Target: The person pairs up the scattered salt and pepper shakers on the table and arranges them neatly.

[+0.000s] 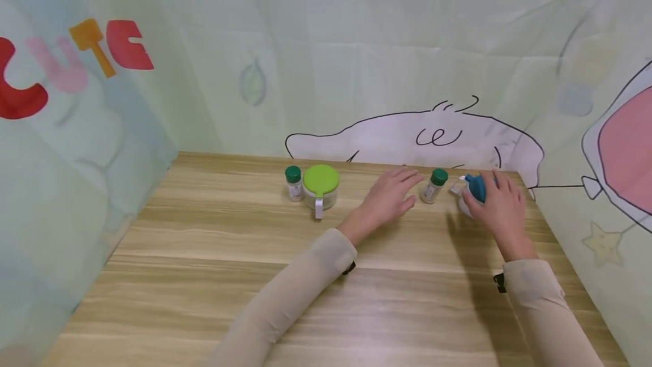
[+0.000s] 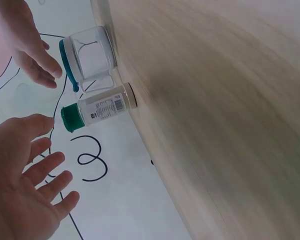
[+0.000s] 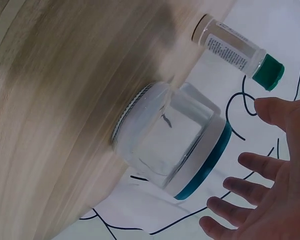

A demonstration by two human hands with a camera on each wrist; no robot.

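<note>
My left hand (image 1: 388, 195) is held just left of a spice bottle (image 1: 430, 190) with a green cap, fingers spread and apart from it. In the left wrist view that clear, labelled bottle (image 2: 104, 107) stands upright on the wooden table. Beyond it is a clear glass jar (image 3: 160, 135) with a blue lid and a handle. My right hand (image 1: 501, 204) hovers by this jar's lid, overlapping it in the head view. The right wrist view shows the fingers loosely extended, with a gap between them and the lid. Neither hand holds anything.
Left of my left hand stand a second jar with a lime-green lid (image 1: 322, 179) and a handle, and another green-capped bottle (image 1: 294, 184). All four containers are near the back edge of the wooden table (image 1: 244, 276). A printed fabric backdrop (image 1: 326, 72) rises behind and along both sides.
</note>
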